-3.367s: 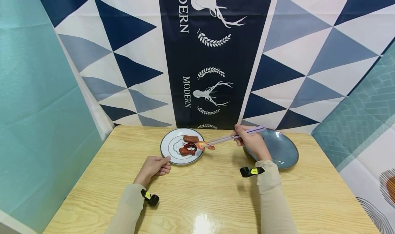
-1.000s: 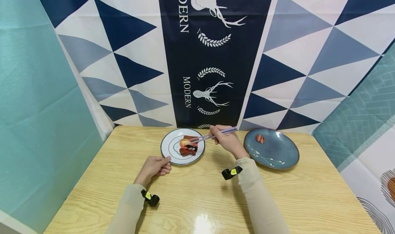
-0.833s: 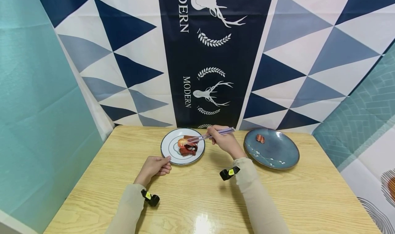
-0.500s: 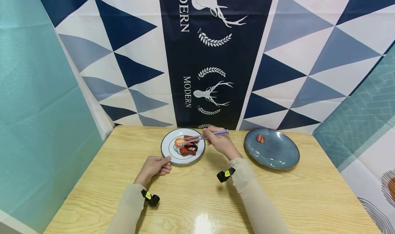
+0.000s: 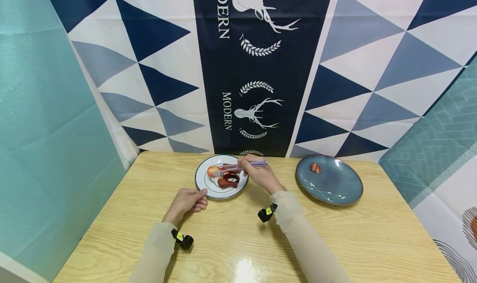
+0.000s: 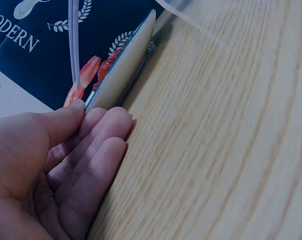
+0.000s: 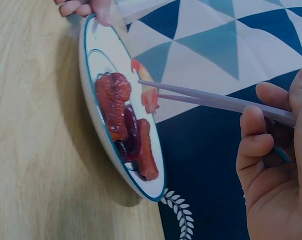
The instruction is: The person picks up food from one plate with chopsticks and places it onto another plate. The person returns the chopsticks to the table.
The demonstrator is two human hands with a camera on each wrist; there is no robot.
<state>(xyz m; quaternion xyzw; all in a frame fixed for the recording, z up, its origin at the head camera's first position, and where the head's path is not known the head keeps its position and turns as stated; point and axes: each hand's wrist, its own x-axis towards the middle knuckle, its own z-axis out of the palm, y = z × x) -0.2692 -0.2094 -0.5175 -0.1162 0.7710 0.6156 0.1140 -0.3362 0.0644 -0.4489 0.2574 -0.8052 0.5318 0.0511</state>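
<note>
My left hand pinches the near-left rim of a white plate, thumb on top and fingers underneath. In my right hand is a pair of pale purple chopsticks. Between their tips is an orange-and-white shrimp, over the plate's far-left part. A glossy brown drumstick lies on that plate. Beside it are a dark red ring-shaped piece and a brown sausage, the sausage partly covered by the chopsticks and hand in the head view.
To the right stands a blue-grey plate with white blossom decoration, holding a small reddish-brown meat piece. Both plates sit near the far edge of the wooden table, against a patterned cloth backdrop.
My right hand has moved left from beside the blue-grey plate, carrying the shrimp from the white plate's right edge across to its far-left part. My left hand stays at the rim.
</note>
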